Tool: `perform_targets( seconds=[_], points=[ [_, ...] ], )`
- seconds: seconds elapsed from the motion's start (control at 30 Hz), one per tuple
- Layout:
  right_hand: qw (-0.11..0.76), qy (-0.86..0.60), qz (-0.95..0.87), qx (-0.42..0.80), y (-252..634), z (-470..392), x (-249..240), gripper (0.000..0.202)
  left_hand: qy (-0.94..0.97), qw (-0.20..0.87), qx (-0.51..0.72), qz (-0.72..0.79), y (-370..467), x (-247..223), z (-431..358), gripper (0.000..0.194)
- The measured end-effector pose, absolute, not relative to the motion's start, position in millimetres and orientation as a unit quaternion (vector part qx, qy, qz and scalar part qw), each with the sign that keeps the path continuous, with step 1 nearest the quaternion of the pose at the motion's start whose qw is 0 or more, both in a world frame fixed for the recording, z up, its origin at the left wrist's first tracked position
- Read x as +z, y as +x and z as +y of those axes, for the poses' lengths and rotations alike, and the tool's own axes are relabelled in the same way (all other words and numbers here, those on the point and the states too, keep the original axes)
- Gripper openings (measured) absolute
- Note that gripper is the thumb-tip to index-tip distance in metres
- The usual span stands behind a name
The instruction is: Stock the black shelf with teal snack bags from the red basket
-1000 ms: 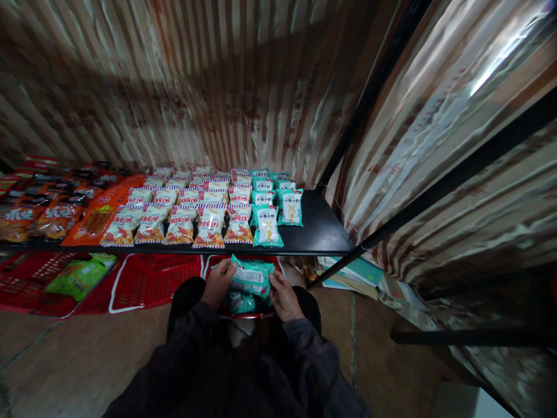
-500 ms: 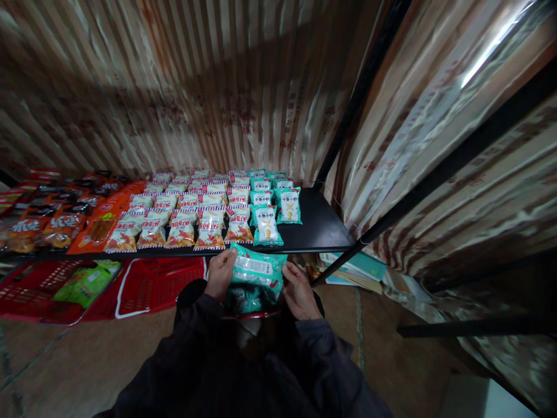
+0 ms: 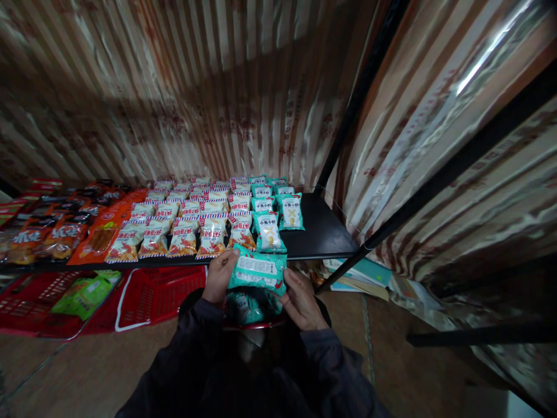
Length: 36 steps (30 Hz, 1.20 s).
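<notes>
A teal snack bag (image 3: pixel 257 273) is stretched between my two hands, its printed back facing up. My left hand (image 3: pixel 220 277) pinches the bag's left end, and my right hand (image 3: pixel 303 299) grips its right end. Below it, more teal bags (image 3: pixel 246 307) lie in a red basket between my knees. Just beyond, teal bags with white fronts (image 3: pixel 268 232) stand in two columns on the black shelf (image 3: pixel 324 226). To their left are rows of white and orange snack bags (image 3: pixel 212 235).
Orange bags (image 3: pixel 102 232) and dark-topped bags (image 3: pixel 63 235) fill the shelf's left part. Red baskets (image 3: pixel 161 293), one with green packets (image 3: pixel 85 296), sit beneath it. A slanting black post (image 3: pixel 361 252) and flattened cardboard (image 3: pixel 363 273) are at the right.
The held teal bag has turned slightly, showing more of its printed back. The shelf and its bags appear slightly lower in view.
</notes>
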State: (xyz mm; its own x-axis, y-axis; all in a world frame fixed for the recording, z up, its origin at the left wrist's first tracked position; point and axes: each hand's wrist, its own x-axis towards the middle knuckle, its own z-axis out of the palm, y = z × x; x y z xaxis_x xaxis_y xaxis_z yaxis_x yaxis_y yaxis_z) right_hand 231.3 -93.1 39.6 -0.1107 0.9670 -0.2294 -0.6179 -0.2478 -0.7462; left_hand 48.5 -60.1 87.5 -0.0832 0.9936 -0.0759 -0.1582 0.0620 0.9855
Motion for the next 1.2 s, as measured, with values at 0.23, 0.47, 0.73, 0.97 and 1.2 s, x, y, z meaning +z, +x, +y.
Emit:
perform_targets(
  seconds=[0.23,0.47,0.73,0.97,1.2],
  points=[
    [0.593,-0.38,-0.206,0.68,224.3,-88.8,41.3,0.04,0.371,0.539,0.544,0.525,44.3,75.4,-75.6,0.038],
    [0.59,-0.45,-0.169,0.649,218.9,-91.2,31.9,0.032,0.416,0.399,0.582,0.574,47.2,67.7,-71.0,0.029],
    [0.615,-0.438,-0.175,0.632,216.9,-92.9,34.9,0.029,0.356,0.485,0.614,0.512,52.5,82.2,-55.1,0.035],
    [0.637,-0.43,-0.159,0.62,218.9,-90.6,43.6,0.032,0.323,0.539,0.616,0.475,51.6,75.5,-59.6,0.038],
    [0.63,-0.43,-0.191,0.618,220.8,-93.0,47.4,0.031,0.271,0.532,0.641,0.483,50.7,71.9,-63.0,0.035]
  ],
)
